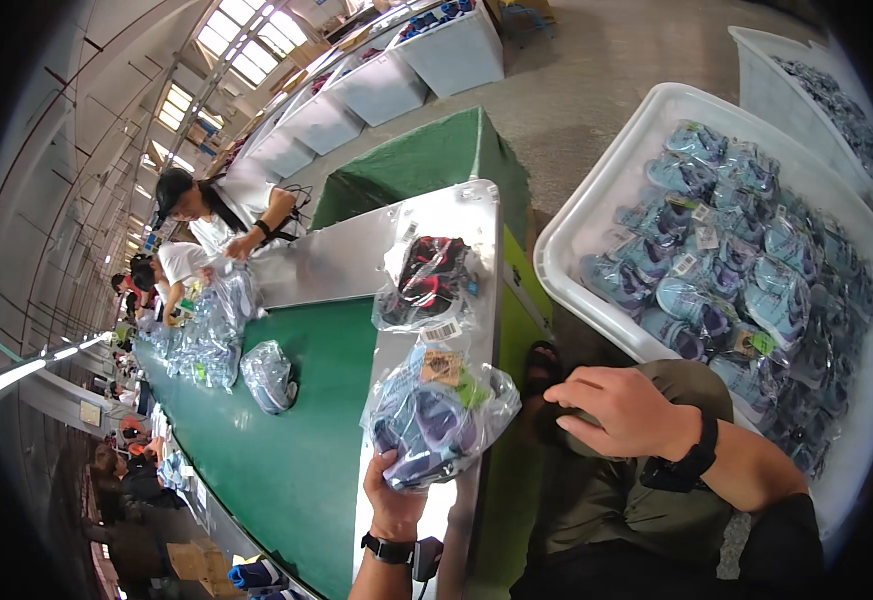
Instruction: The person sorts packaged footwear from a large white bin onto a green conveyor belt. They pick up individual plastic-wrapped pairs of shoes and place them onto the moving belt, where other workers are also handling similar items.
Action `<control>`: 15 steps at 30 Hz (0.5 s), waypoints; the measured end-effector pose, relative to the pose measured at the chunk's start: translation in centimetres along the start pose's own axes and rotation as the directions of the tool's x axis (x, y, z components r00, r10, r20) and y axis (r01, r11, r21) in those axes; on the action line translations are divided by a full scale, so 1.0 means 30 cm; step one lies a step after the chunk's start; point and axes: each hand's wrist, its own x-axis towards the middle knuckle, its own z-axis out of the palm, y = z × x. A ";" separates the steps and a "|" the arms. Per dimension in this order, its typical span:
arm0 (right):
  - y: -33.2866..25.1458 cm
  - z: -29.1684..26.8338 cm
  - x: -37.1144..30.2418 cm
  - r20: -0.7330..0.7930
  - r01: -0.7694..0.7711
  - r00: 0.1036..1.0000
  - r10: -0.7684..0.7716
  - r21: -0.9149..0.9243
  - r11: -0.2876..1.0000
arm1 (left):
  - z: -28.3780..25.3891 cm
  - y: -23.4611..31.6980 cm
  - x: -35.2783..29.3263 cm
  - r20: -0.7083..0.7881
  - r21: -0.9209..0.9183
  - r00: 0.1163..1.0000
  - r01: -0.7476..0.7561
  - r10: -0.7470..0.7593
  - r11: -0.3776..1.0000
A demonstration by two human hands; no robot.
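My left hand (394, 505) grips the near edge of a clear plastic bag of light blue and purple shoes (434, 428), held over the metal table edge. A brown tag and a green label show through the plastic. To the right, above my knee, my right hand (616, 408) holds nothing, its fingers stretched out and slightly apart. Just beyond the held bag, a bagged pair of black and red shoes (431, 275) lies on the metal edge. Another bagged shoe pair (269, 377) rests on the green conveyor belt (306, 470).
A large white bin (596, 310) full of bagged blue shoes stands at my right, with another white bin (766, 85) behind it. A green cloth-covered bin (406, 160) is beyond the table. Co-workers (218, 205) handle bagged shoes (201, 340) at the far left.
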 end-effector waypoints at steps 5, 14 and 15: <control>-0.013 -0.013 0.009 -0.157 0.003 0.988 0.000 0.023 1.000 | 0.171 -0.086 -0.010 0.060 0.014 0.994 0.088 -0.089 0.996; -0.118 -0.017 -0.027 -0.188 0.275 0.932 -0.311 -0.194 0.942 | 0.370 -0.263 -0.012 0.064 0.237 0.997 0.032 -0.049 0.971; -0.139 -0.012 -0.035 -0.153 0.304 0.926 -0.344 -0.238 0.923 | 0.388 -0.281 -0.026 0.099 0.226 0.992 0.058 -0.082 0.972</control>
